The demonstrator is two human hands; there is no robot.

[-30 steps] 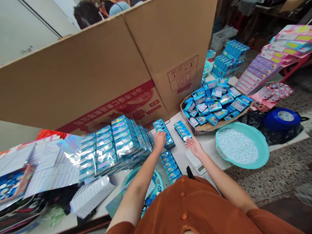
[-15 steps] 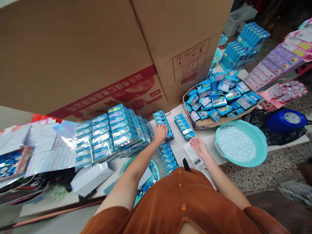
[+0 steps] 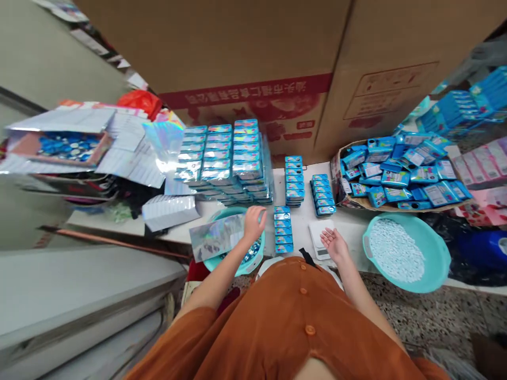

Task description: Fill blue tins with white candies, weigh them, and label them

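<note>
- The nearest row of blue boxes (image 3: 283,231) is lying at the clock's centre; its print is staying too small to read.
- At nine o'clock, the left hand (image 3: 254,226) is curling over a green bowl (image 3: 242,271); whether it is pinching anything cannot be told.
- A shiny sheet (image 3: 209,237) and the left forearm are hiding much of that bowl's contents.
- At three o'clock, the right hand (image 3: 335,244) is turning palm up, fingers loosely spread, covering part of a white scale (image 3: 315,232); its display is not reading clearly.
- At twelve o'clock, a cardboard wall (image 3: 237,47) is running out of view on top, its red band bearing upside-down Chinese characters, partly legible as 汕头市 and 食品有限公司.
- At three o'clock, farther out, a blue container (image 3: 485,248) is being cut off by the edge.
</note>
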